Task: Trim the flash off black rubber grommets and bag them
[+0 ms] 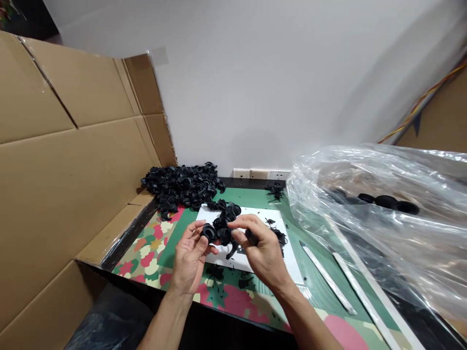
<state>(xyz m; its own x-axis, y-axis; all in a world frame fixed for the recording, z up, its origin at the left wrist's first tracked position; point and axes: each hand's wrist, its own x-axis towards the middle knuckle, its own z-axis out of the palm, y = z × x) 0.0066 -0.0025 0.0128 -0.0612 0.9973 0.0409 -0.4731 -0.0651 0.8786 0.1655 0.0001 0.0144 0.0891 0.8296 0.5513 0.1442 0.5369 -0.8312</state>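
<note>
My left hand (188, 257) holds a black rubber ring-shaped part (208, 233) between thumb and fingers, its round opening turned up toward me. My right hand (260, 245) is closed just to the right of it, thumb and forefinger brought together. A short dark thing (251, 237) shows in its curled fingers; its kind is unclear. Close beyond the hands, more black ribbed rubber parts (230, 212) lie on a white sheet (292, 270). Thin black scraps (280, 238) are scattered to the right of my right hand.
A large heap of black rubber parts (182, 184) lies at the back left, beside a cardboard wall (91, 160). On the right, a clear plastic bag (365, 175) holds several black round parts (386, 201). White strips (328, 279) lie on the green mat (314, 248).
</note>
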